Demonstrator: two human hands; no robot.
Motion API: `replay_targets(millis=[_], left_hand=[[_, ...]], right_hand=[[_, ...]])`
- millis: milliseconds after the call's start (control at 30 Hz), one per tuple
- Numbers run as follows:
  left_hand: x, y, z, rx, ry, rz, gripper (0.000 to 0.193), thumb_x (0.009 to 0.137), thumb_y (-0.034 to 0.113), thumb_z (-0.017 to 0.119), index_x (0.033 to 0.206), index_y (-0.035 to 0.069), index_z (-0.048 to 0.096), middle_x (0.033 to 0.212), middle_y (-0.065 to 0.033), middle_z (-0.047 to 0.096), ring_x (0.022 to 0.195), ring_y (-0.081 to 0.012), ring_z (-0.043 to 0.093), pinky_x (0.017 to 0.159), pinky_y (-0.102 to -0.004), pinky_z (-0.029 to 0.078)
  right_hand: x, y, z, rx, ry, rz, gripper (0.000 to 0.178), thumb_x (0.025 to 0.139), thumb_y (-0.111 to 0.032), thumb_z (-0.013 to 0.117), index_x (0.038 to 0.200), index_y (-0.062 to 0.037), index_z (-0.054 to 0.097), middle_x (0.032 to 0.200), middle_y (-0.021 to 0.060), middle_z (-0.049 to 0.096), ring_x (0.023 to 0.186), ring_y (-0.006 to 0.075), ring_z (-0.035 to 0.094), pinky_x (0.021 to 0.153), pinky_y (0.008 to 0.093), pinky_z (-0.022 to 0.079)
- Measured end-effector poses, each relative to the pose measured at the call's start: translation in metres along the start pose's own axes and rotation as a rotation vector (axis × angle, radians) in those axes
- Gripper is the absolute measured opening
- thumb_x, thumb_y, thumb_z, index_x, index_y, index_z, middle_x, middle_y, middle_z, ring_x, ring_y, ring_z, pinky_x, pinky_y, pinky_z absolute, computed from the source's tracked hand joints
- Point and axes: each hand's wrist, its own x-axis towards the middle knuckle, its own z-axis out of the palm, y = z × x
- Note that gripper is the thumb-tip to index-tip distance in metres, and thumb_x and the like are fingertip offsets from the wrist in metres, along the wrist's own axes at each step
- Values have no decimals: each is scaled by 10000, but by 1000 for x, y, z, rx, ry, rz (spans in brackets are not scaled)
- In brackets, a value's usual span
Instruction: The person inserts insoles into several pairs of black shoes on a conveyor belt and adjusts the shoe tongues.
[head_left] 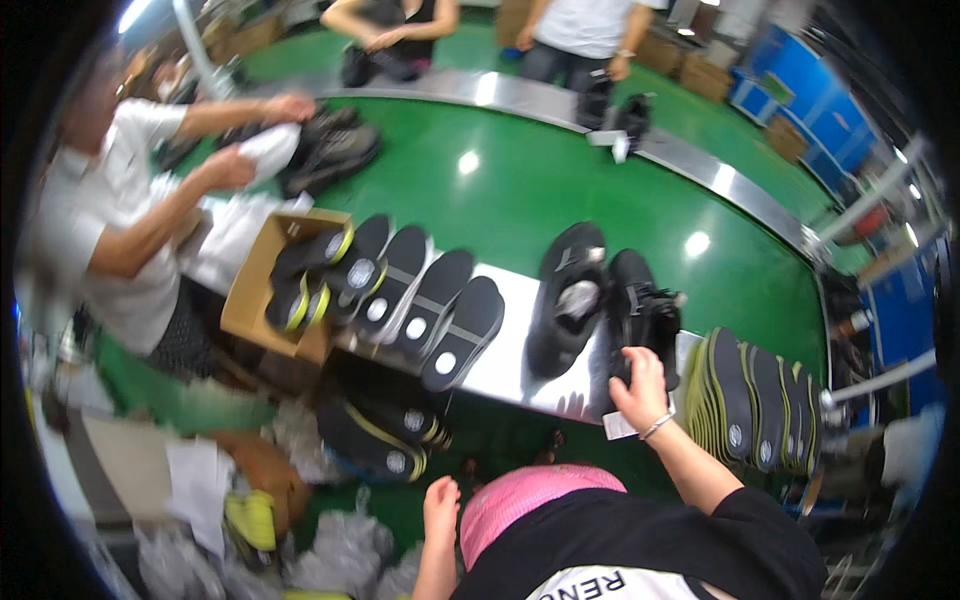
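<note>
The right hand [642, 392] is at the heel of the right-hand black sneaker [637, 315], fingers partly spread, though I cannot tell whether they grip it; the left hand [441, 503], loosely curled and apparently empty, hangs well apart from that sneaker, to its near left. A one-sided push could skew it into the other black sneaker [559, 320] just left, or topple the lime-edged insole stacks [735, 400] just right.

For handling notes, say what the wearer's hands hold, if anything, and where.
The right hand touches the right black shoe at its near end; whether it grips cannot be told. The left hand holds nothing visible.
</note>
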Motion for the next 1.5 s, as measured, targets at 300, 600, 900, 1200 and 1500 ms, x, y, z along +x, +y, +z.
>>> replay_targets(millis=[300, 600, 900, 1200, 1500], left_hand=[[37, 134, 114, 159, -448, 322, 385, 860, 276, 505, 1154, 38, 433, 1077, -71, 521, 903, -123, 503, 677, -225, 417], [93, 198, 265, 400, -519, 4, 556, 690, 190, 662, 1178, 196, 396, 976, -45, 572, 833, -246, 571, 637, -467, 436], [103, 173, 278, 434, -461, 71, 584, 618, -6, 528, 1176, 101, 392, 913, -109, 553, 742, -244, 571, 542, -399, 490], [95, 173, 305, 454, -396, 112, 488, 669, 121, 564, 1138, 44, 453, 1005, -139, 544, 850, -258, 545, 698, -402, 439], [136, 107, 204, 614, -363, -17, 472, 721, 266, 607, 1112, 27, 497, 1117, -163, 528, 969, -279, 525, 843, -423, 389]], right_hand=[[-25, 27, -25, -305, -17, 216, 574, 616, -288, 653, 1108, -57, 469, 1107, 101, 472, 1123, 260, 359, 899, 434, 258], [10, 85, -54, -267, -566, 70, 281, 656, -321, 638, 809, -93, 583, 841, 51, 605, 888, 228, 542, 728, 462, 408], [112, 141, -83, -30, -214, -61, 238, 682, -312, 626, 782, -101, 580, 765, 68, 579, 827, 234, 547, 710, 422, 420], [320, 274, -79, -169, -89, 243, 240, 708, -291, 593, 821, -80, 606, 850, 75, 588, 871, 226, 553, 739, 442, 404], [512, 365, -30, -321, 104, 328, 241, 699, -226, 628, 886, -82, 580, 898, 75, 600, 917, 216, 543, 773, 447, 410]])
